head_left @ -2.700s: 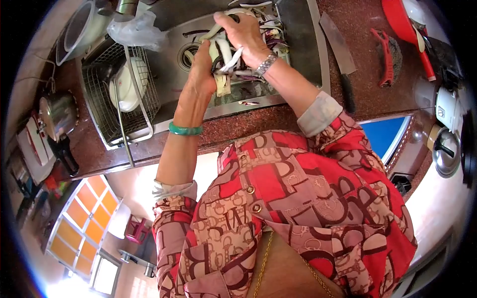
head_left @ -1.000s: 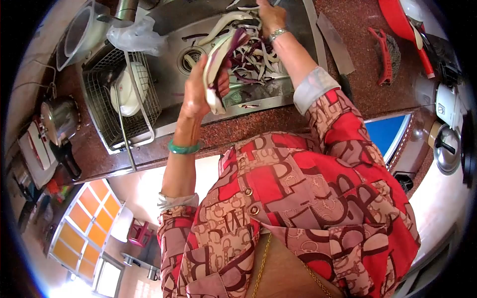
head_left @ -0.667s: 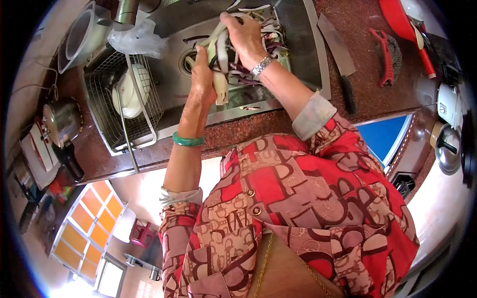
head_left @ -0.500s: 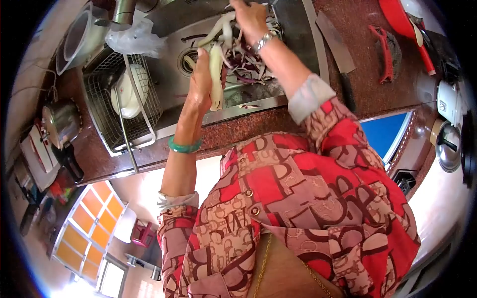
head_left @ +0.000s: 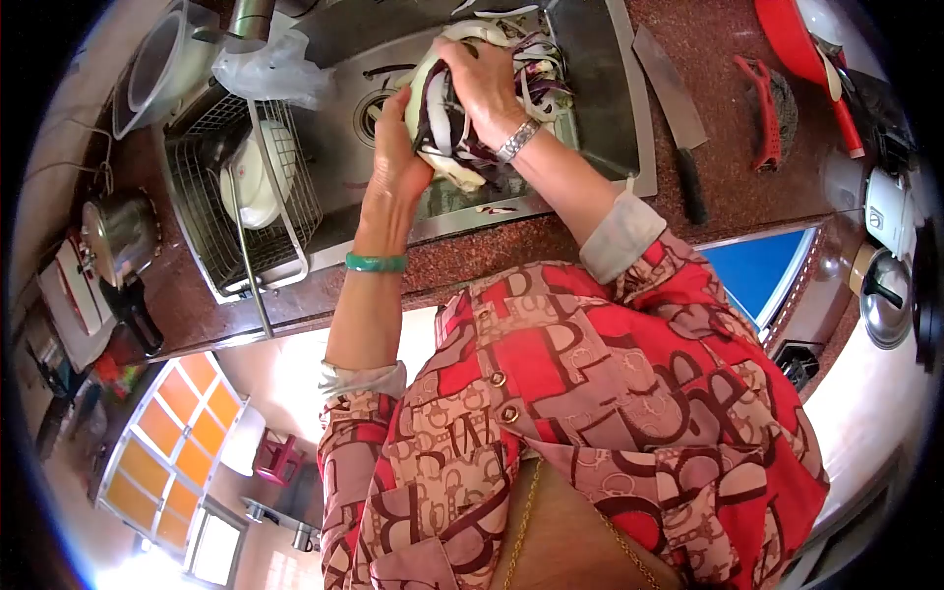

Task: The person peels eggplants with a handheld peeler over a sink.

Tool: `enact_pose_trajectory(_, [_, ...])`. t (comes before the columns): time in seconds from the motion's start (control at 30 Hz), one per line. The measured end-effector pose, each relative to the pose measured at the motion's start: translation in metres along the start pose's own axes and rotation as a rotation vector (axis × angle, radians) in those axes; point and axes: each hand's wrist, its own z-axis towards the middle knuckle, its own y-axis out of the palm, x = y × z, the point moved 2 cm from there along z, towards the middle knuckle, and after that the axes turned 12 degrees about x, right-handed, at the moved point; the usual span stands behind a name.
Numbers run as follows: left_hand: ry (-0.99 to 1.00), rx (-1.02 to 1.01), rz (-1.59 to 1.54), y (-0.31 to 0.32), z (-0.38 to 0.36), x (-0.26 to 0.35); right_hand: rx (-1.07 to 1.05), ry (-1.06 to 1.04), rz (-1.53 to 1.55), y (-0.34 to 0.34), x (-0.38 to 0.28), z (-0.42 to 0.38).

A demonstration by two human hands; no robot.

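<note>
Over the stainless steel sink (head_left: 600, 118), both my hands meet around long, pale peeled eggplants (head_left: 421, 88) and dark purple strips of eggplant peel (head_left: 539, 88). My left hand (head_left: 398, 147), with a green bangle at the wrist, closes on the eggplants from the left side. From above, my right hand (head_left: 482, 84) curls its fingers over a clump of peel pressed against them; its fingertips are partly hidden. More peel lies in the sink to the right of my right hand and beyond it.
A wire rack (head_left: 305, 187) holding a white bowl (head_left: 261, 177) stands in the sink's left part, below a clear plastic bag (head_left: 275, 74). On the right counter lie a cleaver (head_left: 671, 88) and a red-handled tool (head_left: 765, 113). A steel pot (head_left: 120, 236) sits at left.
My right hand has come down and left from the far side of the sink to meet my left hand. Peel is now gathered against the eggplants between them.
</note>
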Motion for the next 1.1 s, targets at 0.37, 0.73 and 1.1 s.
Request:
enact_pose_trajectory(0.37, [-0.097, 0.047, 0.259, -0.008, 0.006, -0.005, 0.192, -0.323, -0.359, -0.010, 0.000, 0.032])
enact_pose_trajectory(0.73, [-0.156, -0.098, 0.184, -0.041, -0.011, 0.002, 0.569, -0.063, -0.424, -0.076, 0.027, 0.114])
enact_pose_trajectory(1.1, [0.001, -0.038, 0.077, -0.007, 0.017, 0.001, 0.053, 0.009, -0.107, -0.010, -0.004, -0.004])
